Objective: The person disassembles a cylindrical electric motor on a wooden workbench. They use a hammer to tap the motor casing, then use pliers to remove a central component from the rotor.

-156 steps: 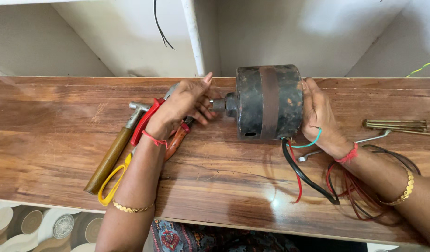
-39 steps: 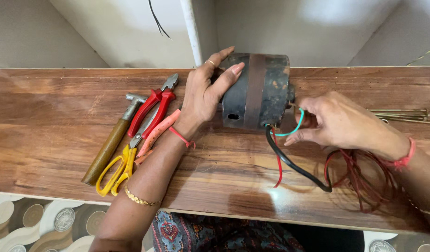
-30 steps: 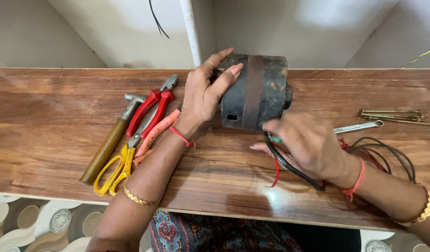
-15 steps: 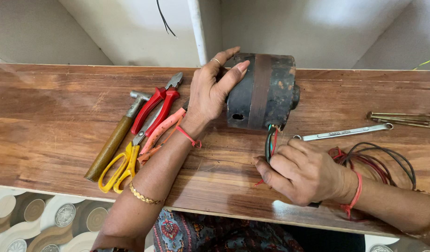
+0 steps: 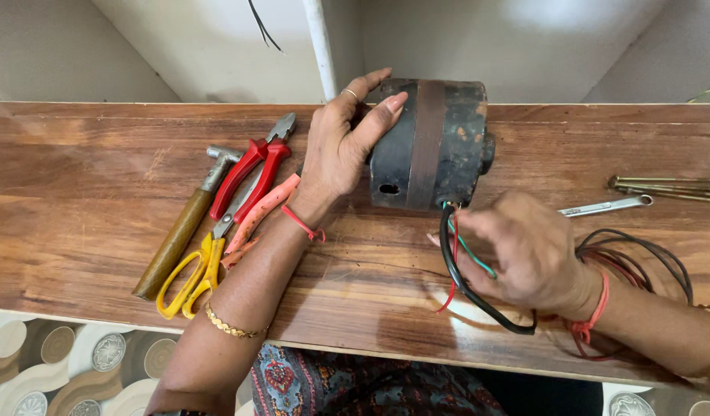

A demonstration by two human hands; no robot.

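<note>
A dark, rusty cylindrical electric motor (image 5: 436, 146) lies on its side at the back of the wooden bench (image 5: 78, 192). My left hand (image 5: 341, 142) rests on its left end, fingers spread over the casing. Black, red and green wires (image 5: 457, 266) hang from the motor's underside toward the front edge. My right hand (image 5: 528, 250) is just in front of the motor, fingers closed around these wires, slightly blurred.
Left of my left arm lie a wooden-handled hammer (image 5: 178, 227), red-handled pliers (image 5: 255, 169), yellow-handled scissors (image 5: 197, 266) and an orange-handled tool (image 5: 259, 212). At the right are a flat spanner (image 5: 605, 206), long bolts (image 5: 667, 186) and a coil of dark and red wire (image 5: 640, 254).
My right hand has come off the motor's right end and dropped to the wires in front of it. My left hand has shifted up onto the motor's left end.
</note>
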